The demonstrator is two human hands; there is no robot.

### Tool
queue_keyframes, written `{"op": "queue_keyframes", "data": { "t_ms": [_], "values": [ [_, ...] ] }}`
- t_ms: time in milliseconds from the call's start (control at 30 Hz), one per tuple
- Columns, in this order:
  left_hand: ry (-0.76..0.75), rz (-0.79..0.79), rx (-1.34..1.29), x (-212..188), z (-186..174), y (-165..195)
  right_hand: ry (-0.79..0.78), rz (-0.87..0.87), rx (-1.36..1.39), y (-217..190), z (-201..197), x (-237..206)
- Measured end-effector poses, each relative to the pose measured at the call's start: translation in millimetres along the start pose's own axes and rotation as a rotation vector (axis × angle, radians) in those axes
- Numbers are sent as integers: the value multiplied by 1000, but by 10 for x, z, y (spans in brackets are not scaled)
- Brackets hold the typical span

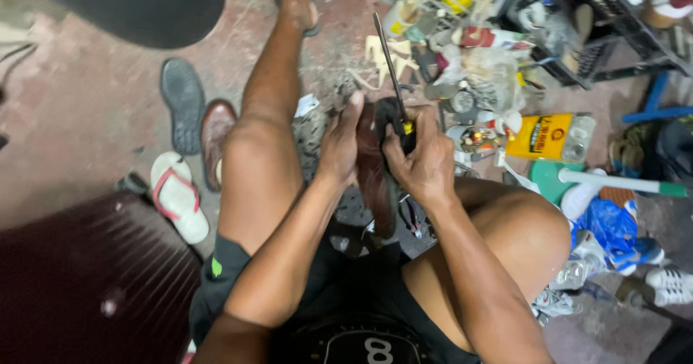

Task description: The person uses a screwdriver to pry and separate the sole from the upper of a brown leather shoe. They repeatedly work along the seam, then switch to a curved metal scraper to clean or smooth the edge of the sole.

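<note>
Brown leather shoe (373,173) stood on edge between the person's two hands, above the bare knees, over a worn reddish concrete floor (86,111) dusted with scraps. The left hand (339,144) pressed flat against the shoe's near side, fingers closed together along the upper and thumb raised at the top. The right hand (426,162) curled tight around the dark handle of a long thin metal tool (393,82), whose shaft rose straight up and away from the knuckles; a small yellow band showed at the grip. The shoe's glossy reddish-brown upper was smooth, its dark sole edge turned toward the right hand.

Left of the left hand, well apart, lay a second brown shoe (214,140), a grey sole (182,104) and a white sandal with red straps (177,196). A ribbed maroon suitcase (86,277) filled the near corner on that side. Right of the right hand a yellow carton (541,137), a round tin (462,102), a green dustpan with a white handle (577,180) and a crumpled blue bag (613,223) crowded the floor. Beyond the hands stood a black plastic crate (599,54) amid clutter.
</note>
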State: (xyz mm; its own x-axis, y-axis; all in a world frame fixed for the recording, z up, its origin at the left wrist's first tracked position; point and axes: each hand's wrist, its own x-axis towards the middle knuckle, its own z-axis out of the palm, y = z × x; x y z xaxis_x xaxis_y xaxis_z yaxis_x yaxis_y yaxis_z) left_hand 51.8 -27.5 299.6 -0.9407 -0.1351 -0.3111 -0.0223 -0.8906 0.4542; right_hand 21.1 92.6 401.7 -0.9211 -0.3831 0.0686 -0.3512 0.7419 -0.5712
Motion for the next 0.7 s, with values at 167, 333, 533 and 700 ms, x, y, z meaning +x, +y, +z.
{"op": "queue_keyframes", "data": {
  "t_ms": [167, 333, 533, 700],
  "values": [
    [23, 29, 64, 66, 49, -147, 100, -14, 162, 304, 68, -71],
    [-23, -75, 10, 4, 120, -199, 65, 116, 458, 491, 56, -120],
    [-469, 35, 292, -134, 207, -31, -8, 506, 955, 631, -73, -96],
    [-451, 356, 814, -161, 193, 125, -122, 527, 793, 771, -120, -150]
  ]
}}
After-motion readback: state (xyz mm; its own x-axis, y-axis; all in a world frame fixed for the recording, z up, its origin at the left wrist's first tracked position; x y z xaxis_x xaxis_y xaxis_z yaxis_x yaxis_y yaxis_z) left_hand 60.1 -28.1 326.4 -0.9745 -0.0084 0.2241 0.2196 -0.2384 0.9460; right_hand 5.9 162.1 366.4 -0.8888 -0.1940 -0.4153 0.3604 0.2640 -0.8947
